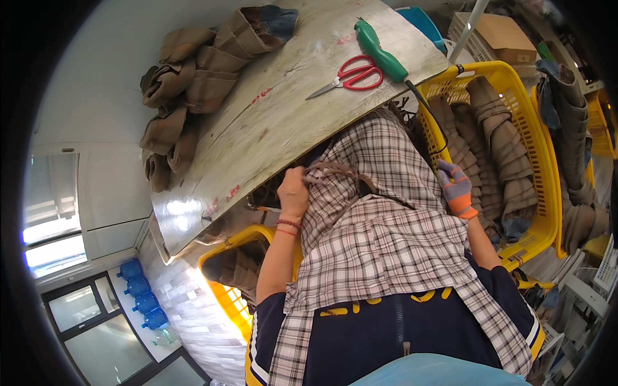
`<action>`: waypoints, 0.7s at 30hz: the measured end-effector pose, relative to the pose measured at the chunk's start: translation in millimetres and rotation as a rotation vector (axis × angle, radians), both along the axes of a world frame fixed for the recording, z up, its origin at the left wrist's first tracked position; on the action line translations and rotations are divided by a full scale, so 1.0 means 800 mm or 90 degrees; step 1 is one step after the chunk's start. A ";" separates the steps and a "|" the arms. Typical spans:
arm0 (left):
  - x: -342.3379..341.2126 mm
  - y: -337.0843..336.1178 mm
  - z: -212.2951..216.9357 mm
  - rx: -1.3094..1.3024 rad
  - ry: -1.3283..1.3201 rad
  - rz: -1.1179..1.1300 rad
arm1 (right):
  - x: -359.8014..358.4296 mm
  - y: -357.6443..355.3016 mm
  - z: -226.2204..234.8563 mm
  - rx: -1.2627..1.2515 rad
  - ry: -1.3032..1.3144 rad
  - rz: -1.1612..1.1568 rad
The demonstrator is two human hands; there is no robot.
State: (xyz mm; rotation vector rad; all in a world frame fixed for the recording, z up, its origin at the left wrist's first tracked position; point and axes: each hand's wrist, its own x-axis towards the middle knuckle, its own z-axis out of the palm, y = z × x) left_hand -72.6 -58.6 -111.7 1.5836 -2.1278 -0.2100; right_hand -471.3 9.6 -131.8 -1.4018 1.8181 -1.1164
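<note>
Worn, pale wood with a scuffed grain and flecks of red forms the slanting tabletop (302, 122) in the head view. Brown cloth rolls (215, 67), thick and soft-folded, heap at its far left. Toward the right lie scissors (337, 82) with glossy red loops and a pointed metal blade, just beside a smooth green tool (380, 51) whose black cord (425, 103) curves off the edge.

Below, a woven plaid apron (380, 251) covers the lap. Brown strips (335, 168), twisted and ropy, lie across it at the table's edge. Bare and curled nearly into a fist, the left hand (294, 193) is right against their end — whether it grips them I cannot tell. The right hand (457, 186), in a grey knit glove with an orange cuff, is half open, fingers loosely bent — nothing shows in it. Just beside it, a yellow lattice basket (508, 72) of plastic holds long, pleated brown bundles (505, 148).
</note>
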 end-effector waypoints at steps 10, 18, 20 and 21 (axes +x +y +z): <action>-0.052 0.024 0.072 -0.007 0.076 -0.050 | -0.022 0.009 -0.033 0.074 0.009 -0.039; -0.123 0.009 -0.013 0.067 -0.223 -0.219 | 0.016 0.001 -0.006 0.138 0.009 0.090; -0.101 0.005 0.008 0.032 -0.091 -0.183 | 0.006 0.009 -0.014 0.131 0.008 0.063; -0.082 0.015 0.026 0.013 -0.032 -0.122 | -0.001 0.014 -0.024 0.134 0.016 0.042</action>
